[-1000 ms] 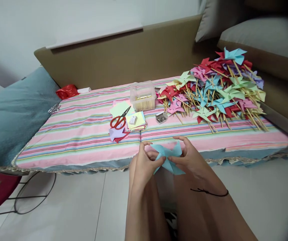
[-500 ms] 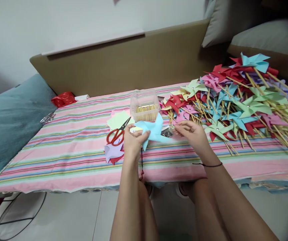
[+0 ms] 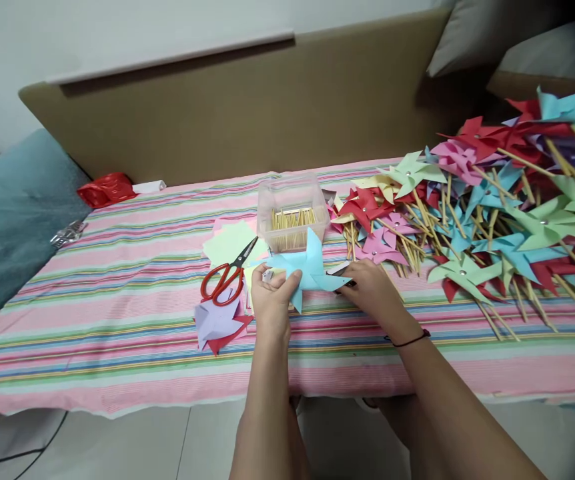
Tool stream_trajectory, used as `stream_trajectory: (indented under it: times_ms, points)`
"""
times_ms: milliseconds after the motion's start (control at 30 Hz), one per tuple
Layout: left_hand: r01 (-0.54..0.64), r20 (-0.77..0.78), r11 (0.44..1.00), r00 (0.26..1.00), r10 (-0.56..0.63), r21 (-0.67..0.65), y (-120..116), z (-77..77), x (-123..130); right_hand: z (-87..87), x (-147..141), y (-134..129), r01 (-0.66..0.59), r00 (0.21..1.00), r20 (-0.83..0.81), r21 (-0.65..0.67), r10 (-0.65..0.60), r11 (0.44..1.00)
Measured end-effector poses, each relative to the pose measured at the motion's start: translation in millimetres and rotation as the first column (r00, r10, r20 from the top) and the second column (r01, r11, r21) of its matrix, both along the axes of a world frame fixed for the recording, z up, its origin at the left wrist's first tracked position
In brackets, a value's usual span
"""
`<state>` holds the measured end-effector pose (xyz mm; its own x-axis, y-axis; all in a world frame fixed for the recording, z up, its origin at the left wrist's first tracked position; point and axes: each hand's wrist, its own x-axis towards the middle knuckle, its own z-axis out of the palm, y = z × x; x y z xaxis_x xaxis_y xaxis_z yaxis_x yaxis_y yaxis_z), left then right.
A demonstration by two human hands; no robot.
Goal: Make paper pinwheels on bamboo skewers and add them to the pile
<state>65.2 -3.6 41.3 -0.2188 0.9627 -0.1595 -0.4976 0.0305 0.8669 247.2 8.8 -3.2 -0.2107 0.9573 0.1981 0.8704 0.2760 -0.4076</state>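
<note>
My left hand [image 3: 273, 301] pinches a light blue paper pinwheel [image 3: 311, 268] between thumb and fingers, its folded blades facing up. My right hand [image 3: 371, 287] is closed, its fingertips at a small dark container [image 3: 340, 271] just right of the pinwheel. The hand and the pinwheel partly cover that container, so I cannot make out what the fingertips hold. Red-handled scissors [image 3: 227, 277] lie left of my left hand, partly over pale green paper sheets [image 3: 232, 243]. Below them are purple [image 3: 216, 320] and red paper pieces [image 3: 230, 337].
Behind the pinwheel stands a clear plastic box [image 3: 292, 193] with short wooden sticks [image 3: 292, 220] in it. Finished pinwheels on sticks [image 3: 462, 272] are heaped at the right. A red plastic bag [image 3: 106, 191] and a blue cushion [image 3: 22, 220] are at the left on the striped cloth [image 3: 132, 320].
My right hand has moved down and slightly left to the small dark container. The blue pinwheel stays in my left hand, turned a little. The whole view has shifted.
</note>
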Motion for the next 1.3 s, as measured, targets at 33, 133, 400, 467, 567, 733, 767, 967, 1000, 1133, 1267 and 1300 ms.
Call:
stream_trajectory:
  times_ms: [33, 133, 400, 467, 567, 733, 767, 967, 1000, 1133, 1267, 1300]
  points:
    - [0.0, -0.011, 1.0, 1.0, -0.001, -0.003, 0, 0.1, 1, 0.0, -1, 0, 0.016, 1.0, 0.012, -0.003, -0.016, 1.0]
    - [0.001, -0.038, 1.0, 0.999, -0.002, -0.022, -1, 0.4, 3, -2.7, -3, 0, 0.045, 0.998, 0.032, -0.003, -0.045, 0.999]
    - [-0.014, -0.106, 1.0, 0.994, 0.016, 0.024, -3, -0.8, 7, -9.8, -5, 0, 0.017, 0.998, -0.063, 0.062, -0.014, 0.998]
    - [-0.014, -0.148, 0.999, 0.989, 0.018, 0.029, -3, -1.0, 8, -6.3, -5, -2, 0.029, 0.993, -0.115, 0.08, -0.02, 0.996]
    - [-0.021, -0.203, 0.999, 0.979, 0.028, 0.034, -4, 0.2, 8, 2.0, 0, -8, 0.136, 0.953, -0.279, 0.052, -0.116, 0.989]
    - [-0.004, -0.234, 0.998, 0.972, 0.017, 0.056, -4, 2.8, 10, 13.1, 8, -18, 0.256, 0.71, -0.654, -0.107, -0.262, 0.961]
    - [-0.002, -0.231, 0.998, 0.973, 0.017, 0.063, -4, 2.6, 10, 14.3, 8, -19, 0.245, 0.665, -0.702, -0.117, -0.255, 0.962]
    - [-0.002, -0.227, 0.998, 0.974, 0.016, 0.065, -2, -0.6, 14, 17.6, 1, -19, 0.233, 0.469, -0.844, -0.167, -0.261, 0.958]
    - [-0.005, -0.232, 0.998, 0.973, 0.019, 0.062, -2, -0.8, 14, 17.6, 1, -19, 0.239, 0.451, -0.849, -0.184, -0.276, 0.954]
    - [-0.013, -0.239, 0.998, 0.971, 0.029, 0.068, -1, -1.5, 16, 14.8, 1, -19, 0.252, 0.427, -0.858, -0.191, -0.285, 0.949]
    - [-0.014, -0.247, 0.997, 0.968, 0.033, 0.078, 0, -2.7, 18, 12.3, 3, -19, 0.295, 0.43, -0.869, -0.119, -0.243, 0.948]
    - [-0.016, -0.254, 0.997, 0.967, 0.037, 0.081, 0, -3.0, 19, 13.0, 4, -19, 0.318, 0.43, -0.873, -0.092, -0.23, 0.944]
